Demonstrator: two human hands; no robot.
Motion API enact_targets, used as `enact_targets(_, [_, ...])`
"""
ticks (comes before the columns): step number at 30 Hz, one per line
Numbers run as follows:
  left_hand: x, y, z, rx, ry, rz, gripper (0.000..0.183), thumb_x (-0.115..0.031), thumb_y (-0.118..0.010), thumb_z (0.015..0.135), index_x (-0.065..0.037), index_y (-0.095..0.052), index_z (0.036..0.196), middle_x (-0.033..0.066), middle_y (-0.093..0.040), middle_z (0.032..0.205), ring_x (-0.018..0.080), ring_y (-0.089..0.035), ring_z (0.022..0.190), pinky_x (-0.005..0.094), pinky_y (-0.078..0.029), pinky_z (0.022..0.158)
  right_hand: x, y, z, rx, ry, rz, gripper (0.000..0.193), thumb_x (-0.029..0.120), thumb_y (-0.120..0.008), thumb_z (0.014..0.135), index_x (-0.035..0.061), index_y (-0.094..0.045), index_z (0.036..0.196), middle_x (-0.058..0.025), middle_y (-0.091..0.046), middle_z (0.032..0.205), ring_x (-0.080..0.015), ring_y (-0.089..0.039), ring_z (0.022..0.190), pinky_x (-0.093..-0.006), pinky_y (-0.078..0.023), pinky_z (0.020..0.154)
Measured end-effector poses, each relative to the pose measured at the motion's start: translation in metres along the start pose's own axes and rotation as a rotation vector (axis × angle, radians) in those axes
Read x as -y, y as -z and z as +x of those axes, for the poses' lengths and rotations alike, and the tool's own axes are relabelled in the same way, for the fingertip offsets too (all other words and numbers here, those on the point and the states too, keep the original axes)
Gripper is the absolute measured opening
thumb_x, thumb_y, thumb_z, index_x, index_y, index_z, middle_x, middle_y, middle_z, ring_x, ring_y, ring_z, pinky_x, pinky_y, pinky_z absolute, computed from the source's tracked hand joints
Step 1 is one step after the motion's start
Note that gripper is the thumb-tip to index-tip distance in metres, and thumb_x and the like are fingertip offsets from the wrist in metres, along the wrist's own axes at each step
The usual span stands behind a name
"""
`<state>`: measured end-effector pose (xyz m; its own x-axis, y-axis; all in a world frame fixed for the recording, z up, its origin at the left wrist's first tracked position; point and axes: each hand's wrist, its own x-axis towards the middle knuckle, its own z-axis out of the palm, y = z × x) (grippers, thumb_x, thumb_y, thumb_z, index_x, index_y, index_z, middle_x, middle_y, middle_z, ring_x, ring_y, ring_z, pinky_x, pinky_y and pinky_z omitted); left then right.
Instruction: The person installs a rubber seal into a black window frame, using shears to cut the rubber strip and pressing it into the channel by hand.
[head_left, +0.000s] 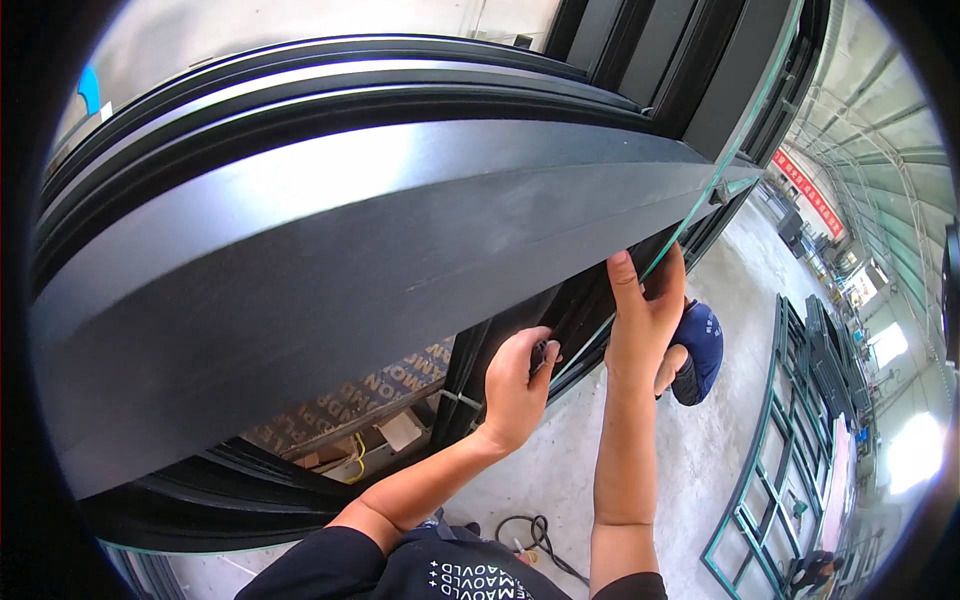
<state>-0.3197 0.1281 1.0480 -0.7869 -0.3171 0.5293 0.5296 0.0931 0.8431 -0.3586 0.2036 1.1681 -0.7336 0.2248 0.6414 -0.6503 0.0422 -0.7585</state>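
A large dark grey metal window or door frame stretches across the view before me. A thin pale green strip follows its right-hand edge. My left hand is closed, thumb and fingers pinching a small black piece close to the black upright; its exact kind is unclear. Higher up on the right, my right hand grips the frame's edge by the green strip, thumb on the near side. Its other fingers are partly hidden at the edge.
Just beyond my right forearm, another person in a dark blue cap is low down. Green-edged frames lie on the right. A dark cable curls on the floor near my body. Printed boards and a yellow cord show through the frame's opening.
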Motion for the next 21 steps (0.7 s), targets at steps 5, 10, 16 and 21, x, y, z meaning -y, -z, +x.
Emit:
enact_targets(5, [0.003, -0.01, -0.003, -0.168, -0.232, 0.149, 0.013, -0.002, -0.062, 0.086, 0.003, -0.056, 0.096, 0.0156, -0.058, 0.082, 0.0262, -0.059, 0.072, 0.0326, -0.046, 0.065, 0.001, 0.002, 0.002, 0.045, -0.018, 0.024, 0.055, 0.014, -0.073, 0.084, -0.0026, -0.044, 0.127, -0.0046, -0.058, 0.107, -0.01, -0.055, 0.093, -0.0229, -0.045, 0.083])
enact_targets(10, [0.006, -0.012, -0.003, -0.181, -0.266, 0.17, 0.015, 0.0, -0.063, 0.084, 0.003, -0.056, 0.097, 0.0153, -0.057, 0.081, 0.0275, -0.058, 0.074, 0.0338, -0.046, 0.067, -0.003, 0.003, 0.003, 0.059, 0.008, 0.018, 0.057, 0.014, -0.073, 0.083, -0.0026, -0.043, 0.129, -0.0052, -0.057, 0.109, -0.0099, -0.055, 0.094, -0.0229, -0.045, 0.083])
enact_targets(16, [0.015, -0.005, -0.005, -0.077, -0.148, 0.038, 0.015, 0.0, -0.06, 0.089, 0.005, -0.056, 0.102, 0.0117, -0.057, 0.084, 0.0179, -0.062, 0.07, 0.0274, -0.049, 0.064, -0.005, 0.0, 0.0, 0.026, 0.032, -0.058, 0.059, 0.014, -0.073, 0.083, -0.0044, -0.041, 0.13, -0.0085, -0.056, 0.115, -0.0135, -0.056, 0.1, -0.026, -0.045, 0.089])
enact_targets(21, [0.017, -0.002, -0.005, -0.047, -0.133, -0.008, 0.015, -0.001, -0.059, 0.09, 0.005, -0.056, 0.103, 0.01, -0.057, 0.085, 0.0152, -0.063, 0.072, 0.0254, -0.049, 0.064, -0.005, -0.003, -0.003, -0.011, 0.043, 0.008, 0.057, 0.015, -0.07, 0.086, -0.0052, -0.041, 0.13, -0.0094, -0.054, 0.118, -0.0148, -0.054, 0.103, -0.0265, -0.044, 0.091])
